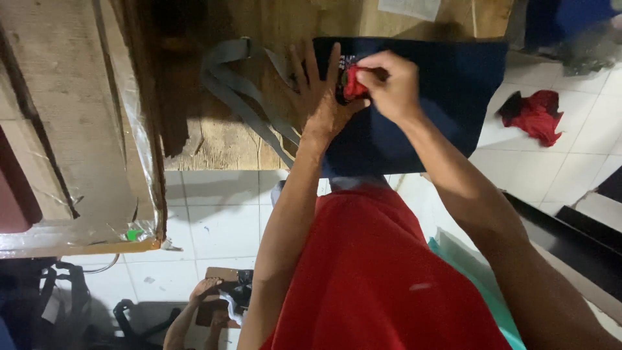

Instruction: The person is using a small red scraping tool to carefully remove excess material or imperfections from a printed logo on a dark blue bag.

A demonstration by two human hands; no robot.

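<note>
Left hand (317, 97) spreads flat, pinning the navy bag (447, 97) taut; right hand (389, 87), fingers pinched on a red rag (352, 84), rubs its print.

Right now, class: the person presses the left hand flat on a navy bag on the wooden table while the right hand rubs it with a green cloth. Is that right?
Not quite. The head view shows the right hand rubbing the navy bag with a red cloth, not green. The left hand does lie flat on it, on the wooden table.

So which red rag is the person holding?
The small red rag pinched in the right hand, pressed on the navy bag beside the left hand. The other red rag lies loose on the tiled floor.
</note>
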